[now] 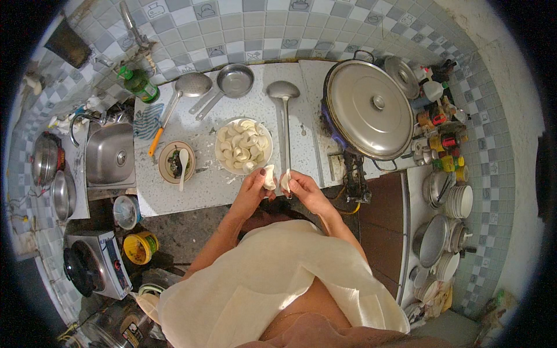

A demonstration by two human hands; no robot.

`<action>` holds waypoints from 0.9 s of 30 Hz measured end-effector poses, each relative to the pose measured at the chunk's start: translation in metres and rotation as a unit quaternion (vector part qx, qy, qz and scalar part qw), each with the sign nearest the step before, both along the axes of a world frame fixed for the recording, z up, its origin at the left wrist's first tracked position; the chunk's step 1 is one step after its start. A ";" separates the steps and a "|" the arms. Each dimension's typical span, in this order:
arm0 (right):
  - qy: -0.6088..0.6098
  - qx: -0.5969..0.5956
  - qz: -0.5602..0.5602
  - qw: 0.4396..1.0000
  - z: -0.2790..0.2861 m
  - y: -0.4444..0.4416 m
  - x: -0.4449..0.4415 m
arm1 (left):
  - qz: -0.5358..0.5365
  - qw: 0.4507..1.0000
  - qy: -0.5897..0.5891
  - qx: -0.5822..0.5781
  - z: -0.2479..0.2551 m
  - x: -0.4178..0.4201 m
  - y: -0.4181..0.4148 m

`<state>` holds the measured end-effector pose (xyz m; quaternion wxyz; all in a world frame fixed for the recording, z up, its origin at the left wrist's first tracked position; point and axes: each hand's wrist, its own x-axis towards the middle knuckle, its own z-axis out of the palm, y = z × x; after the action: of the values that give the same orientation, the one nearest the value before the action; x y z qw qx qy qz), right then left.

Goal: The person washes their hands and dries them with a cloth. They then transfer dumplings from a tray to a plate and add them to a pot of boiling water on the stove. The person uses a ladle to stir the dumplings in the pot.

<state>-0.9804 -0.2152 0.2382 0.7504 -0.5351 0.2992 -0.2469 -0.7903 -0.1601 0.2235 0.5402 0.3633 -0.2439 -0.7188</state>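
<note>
Close to the counter's front edge, my left hand [251,190] grips a pale, soft-looking piece [269,176] between thumb and fingers. My right hand [306,190] pinches a similar, thinner pale piece [285,180] a small gap away. Just beyond the left hand stands a white plate [217,157] heaped with pale crescent-shaped pieces [243,145], like folded dough. A steel ladle [283,89] lies with its long handle running towards my right hand. Left of the plate, a bowl [163,176] contains a dark green mixture and a white spoon [183,164].
A large lidded steel pan [370,108] sits over a blue gas flame at right. A skimmer [193,85], small saucepan [235,81], striped cloth [148,121] and green bottle [141,87] lie or stand behind. The sink [111,150] is left; stacked bowls [459,202] stand far right.
</note>
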 end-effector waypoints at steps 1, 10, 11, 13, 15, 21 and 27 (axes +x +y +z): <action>0.011 -0.001 0.002 1.000 0.001 0.002 0.002 | -0.004 1.000 -0.006 -0.010 0.002 0.002 -0.001; 0.061 -0.030 -0.086 0.994 -0.013 0.000 0.015 | 0.004 0.997 -0.074 0.003 -0.028 0.004 -0.003; 0.120 -0.073 -0.090 0.986 -0.015 0.000 0.016 | -0.005 0.999 -0.048 0.017 -0.037 0.003 -0.001; 0.232 -0.158 -0.094 0.955 -0.017 0.003 0.022 | -0.022 0.999 0.001 0.045 -0.042 -0.001 0.004; 0.276 -0.186 -0.079 0.940 -0.021 0.006 0.027 | -0.005 0.998 -0.007 0.068 -0.046 -0.006 0.010; 0.258 -0.193 -0.028 0.946 -0.018 0.010 0.033 | 0.020 0.989 0.025 0.145 -0.077 0.005 0.007; 0.288 -0.202 -0.069 0.934 -0.030 0.014 0.015 | 0.147 0.929 -0.333 0.065 -0.129 0.054 -0.032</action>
<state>-0.9652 -0.2015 0.2078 0.4894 -0.7014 0.4826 -0.1888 -0.7368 -0.1919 0.0940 0.5029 0.6481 -0.3067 -0.4828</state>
